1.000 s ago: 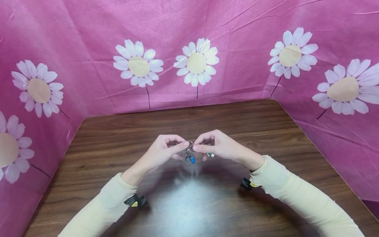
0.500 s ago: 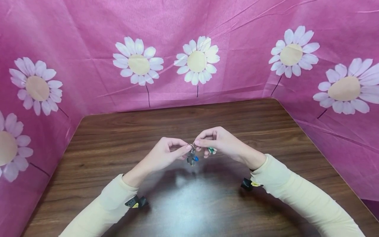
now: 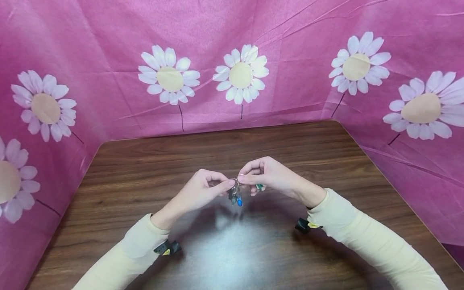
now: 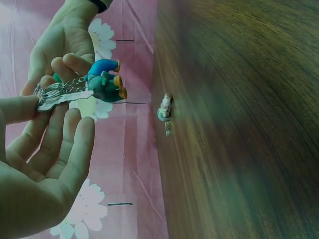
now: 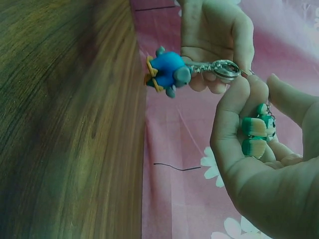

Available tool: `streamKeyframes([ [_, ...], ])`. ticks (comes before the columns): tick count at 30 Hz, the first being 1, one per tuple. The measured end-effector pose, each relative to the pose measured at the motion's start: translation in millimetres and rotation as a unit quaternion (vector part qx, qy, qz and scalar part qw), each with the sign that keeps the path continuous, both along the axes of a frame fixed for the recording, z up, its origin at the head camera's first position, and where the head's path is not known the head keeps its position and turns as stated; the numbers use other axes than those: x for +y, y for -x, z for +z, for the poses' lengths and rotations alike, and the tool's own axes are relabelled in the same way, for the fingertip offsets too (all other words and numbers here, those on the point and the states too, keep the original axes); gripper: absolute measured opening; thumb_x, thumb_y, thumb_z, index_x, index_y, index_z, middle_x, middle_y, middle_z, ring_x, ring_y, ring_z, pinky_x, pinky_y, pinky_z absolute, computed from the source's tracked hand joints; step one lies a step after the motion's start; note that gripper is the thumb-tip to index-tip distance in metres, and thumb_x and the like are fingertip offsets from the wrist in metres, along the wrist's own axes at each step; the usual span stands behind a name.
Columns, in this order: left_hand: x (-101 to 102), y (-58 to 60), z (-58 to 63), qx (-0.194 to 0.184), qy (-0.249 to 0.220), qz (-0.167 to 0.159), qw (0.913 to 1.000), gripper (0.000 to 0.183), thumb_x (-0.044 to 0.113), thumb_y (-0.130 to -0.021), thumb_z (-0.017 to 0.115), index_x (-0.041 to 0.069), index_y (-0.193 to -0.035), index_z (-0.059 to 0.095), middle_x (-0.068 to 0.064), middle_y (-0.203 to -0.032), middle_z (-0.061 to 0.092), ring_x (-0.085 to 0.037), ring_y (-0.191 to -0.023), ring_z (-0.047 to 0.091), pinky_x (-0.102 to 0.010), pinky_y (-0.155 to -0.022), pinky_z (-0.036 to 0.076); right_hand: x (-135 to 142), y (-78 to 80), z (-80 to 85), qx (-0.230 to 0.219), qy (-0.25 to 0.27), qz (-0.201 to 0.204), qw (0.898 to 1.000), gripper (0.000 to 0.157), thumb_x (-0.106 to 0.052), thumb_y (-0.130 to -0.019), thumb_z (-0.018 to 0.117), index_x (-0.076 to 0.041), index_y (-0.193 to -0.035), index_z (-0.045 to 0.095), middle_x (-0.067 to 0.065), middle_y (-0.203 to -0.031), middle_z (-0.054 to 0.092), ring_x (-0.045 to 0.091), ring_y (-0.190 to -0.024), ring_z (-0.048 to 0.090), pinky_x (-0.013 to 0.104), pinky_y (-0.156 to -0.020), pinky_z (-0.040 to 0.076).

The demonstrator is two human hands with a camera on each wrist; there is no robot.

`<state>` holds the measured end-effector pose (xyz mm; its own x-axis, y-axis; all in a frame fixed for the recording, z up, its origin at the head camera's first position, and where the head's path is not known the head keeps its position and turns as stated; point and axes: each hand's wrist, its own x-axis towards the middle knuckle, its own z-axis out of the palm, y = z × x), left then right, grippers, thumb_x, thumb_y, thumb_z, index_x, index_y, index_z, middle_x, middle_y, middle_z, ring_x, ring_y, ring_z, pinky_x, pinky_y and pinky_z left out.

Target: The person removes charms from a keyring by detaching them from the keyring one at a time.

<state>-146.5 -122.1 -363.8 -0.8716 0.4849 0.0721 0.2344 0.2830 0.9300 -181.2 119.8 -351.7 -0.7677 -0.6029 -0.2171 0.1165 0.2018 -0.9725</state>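
Note:
Near the middle of the table, my left hand (image 3: 203, 191) pinches a metal key ring (image 5: 227, 70) between thumb and fingers. From it hang a silver key (image 4: 65, 99) and small figurine charms, a blue one (image 5: 168, 67) and a dark green one (image 4: 103, 90), both with yellow feet. Right beside it, my right hand (image 3: 272, 177) pinches a thin split ring (image 3: 241, 176) at its fingertips. A green and cream figurine charm (image 5: 256, 132) on a chain lies within the right hand's curled fingers. Both hands' fingertips are close together, with the rings overlapping in the head view.
On the brown wooden table (image 3: 152, 157), a small pale figurine with a chain (image 4: 165, 107) lies beyond the hands in the left wrist view. Pink cloth (image 3: 203, 24) printed with daisies surrounds the table's back and sides.
The rings have drawn slightly apart between the fingertips. The left hand has moved a little right and down, and the hanging charms have swung.

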Motion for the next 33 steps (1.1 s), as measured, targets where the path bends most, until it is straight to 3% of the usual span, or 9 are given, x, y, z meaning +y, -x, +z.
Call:
streamKeyframes([
  [2, 1, 0.1, 0.1, 0.004, 0.008, -0.001, 1.0, 0.024, 0.025, -0.099, 0.068, 0.008, -0.087, 0.077, -0.002, -0.076, 0.071, -0.024, -0.073, 0.066, -0.032, -0.07, 0.056, 0, 0.0, 0.1, -0.001, -0.009, 0.006, 1.0, 0.025, -0.019, -0.091, 0.078, -0.001, -0.107, 0.072, 0.013, -0.091, 0.076, 0.015, -0.061, 0.064, 0.03, -0.062, 0.059],
  [6, 2, 0.3, -0.1, -0.003, 0.01, -0.006, 0.9999, 0.026, 0.026, -0.099, 0.068, 0.008, -0.083, 0.076, -0.003, -0.075, 0.071, -0.032, -0.075, 0.067, -0.035, -0.07, 0.057, 1, 0.4, -0.3, -0.001, -0.018, 0.027, 0.999, 0.023, -0.018, -0.091, 0.078, -0.001, -0.105, 0.073, 0.013, -0.091, 0.076, 0.014, -0.06, 0.064, 0.03, -0.062, 0.058],
  [9, 2, 0.6, -0.5, -0.012, 0.009, -0.009, 0.9998, 0.026, 0.026, -0.099, 0.068, 0.007, -0.083, 0.076, -0.002, -0.078, 0.073, -0.032, -0.076, 0.069, -0.043, -0.073, 0.059, 2, 0.7, -0.8, 0.007, -0.027, 0.045, 0.999, 0.021, -0.018, -0.092, 0.077, -0.002, -0.105, 0.075, 0.014, -0.09, 0.075, 0.015, -0.06, 0.063, 0.033, -0.063, 0.059],
  [14, 3, -0.1, -0.1, -0.027, 0.01, -0.02, 0.9994, 0.025, 0.026, -0.098, 0.068, 0.007, -0.085, 0.076, -0.002, -0.082, 0.074, -0.026, -0.075, 0.069, -0.043, -0.074, 0.06, 3, 1.0, -1.6, 0.03, -0.051, 0.071, 0.996, 0.02, -0.022, -0.093, 0.076, -0.006, -0.103, 0.077, 0.012, -0.087, 0.075, 0.015, -0.06, 0.061, 0.037, -0.063, 0.059],
  [17, 4, -0.4, -0.6, -0.037, 0.006, -0.033, 0.9988, 0.023, 0.026, -0.098, 0.068, 0.007, -0.09, 0.078, -0.003, -0.086, 0.076, -0.03, -0.079, 0.071, -0.039, -0.076, 0.06, 3, -0.1, -2.2, 0.031, -0.05, 0.069, 0.996, 0.017, -0.019, -0.093, 0.074, -0.004, -0.101, 0.076, 0.012, -0.085, 0.074, 0.015, -0.06, 0.061, 0.036, -0.063, 0.059],
  [23, 3, 1.7, -14.0, -0.056, -0.041, -0.07, 0.9951, 0.021, 0.015, -0.092, 0.077, 0.004, -0.109, 0.075, -0.005, -0.095, 0.077, -0.032, -0.089, 0.074, -0.039, -0.081, 0.06, 1, -2.3, -0.6, 0.036, -0.048, 0.051, 0.997, 0.015, -0.015, -0.092, 0.072, -0.002, -0.099, 0.076, 0.016, -0.084, 0.073, 0.015, -0.06, 0.061, 0.031, -0.061, 0.057],
  [27, 5, -0.3, -16.9, -0.038, -0.037, -0.09, 0.9946, 0.025, 0.014, -0.091, 0.078, 0.004, -0.113, 0.074, -0.005, -0.092, 0.076, -0.038, -0.088, 0.072, -0.036, -0.079, 0.06, 0, -3.4, 2.5, 0.028, -0.047, 0.043, 0.998, 0.016, -0.017, -0.091, 0.075, -0.003, -0.099, 0.076, 0.02, -0.086, 0.072, 0.015, -0.06, 0.061, 0.031, -0.061, 0.057],
  [33, 4, -2.3, -15.6, 0.001, -0.039, -0.1, 0.9943, 0.015, 0.014, -0.098, 0.068, 0.005, -0.108, 0.075, -0.005, -0.092, 0.075, -0.021, -0.085, 0.069, -0.029, -0.077, 0.057, 1, -4.2, 5.7, 0.042, -0.046, 0.044, 0.997, 0.014, -0.014, -0.092, 0.072, -0.001, -0.098, 0.075, 0.012, -0.081, 0.072, 0.016, -0.059, 0.062, 0.025, -0.057, 0.051],
])
